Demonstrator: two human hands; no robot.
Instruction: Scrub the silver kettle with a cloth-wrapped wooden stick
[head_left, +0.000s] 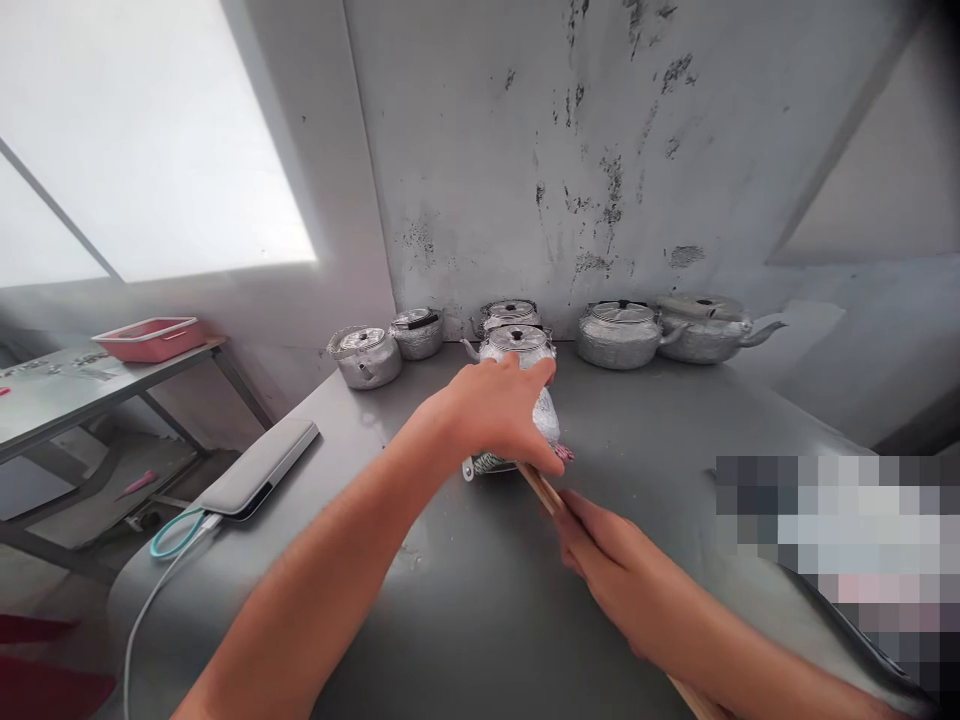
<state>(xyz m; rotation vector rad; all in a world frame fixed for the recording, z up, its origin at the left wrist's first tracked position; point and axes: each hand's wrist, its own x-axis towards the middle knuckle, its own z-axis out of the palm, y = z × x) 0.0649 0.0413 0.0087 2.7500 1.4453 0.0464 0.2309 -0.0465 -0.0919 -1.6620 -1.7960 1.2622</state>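
Observation:
My left hand [499,405] reaches over a silvery, crinkled thing [547,415], fingers curled across the top and thumb apart on the near side; most of that thing is hidden. Below it show patterned green-and-white and pink strands, and a small metal tab [469,468] with a hole. A wooden stick [541,488] meets these strands at its far end. My right hand [596,545] is wrapped round the stick, which reappears under the forearm at lower right. Just beyond my left fingers stands a silver kettle [517,342] with a dark lid knob and a spout pointing left.
More metal kettles line the wall: a small pot [367,358] at left, a round kettle [621,335] and a wide kettle [705,330] at right. A power bank [259,470] with a white cable lies on the grey table [450,620]. A pink basin [154,340] sits on a side table.

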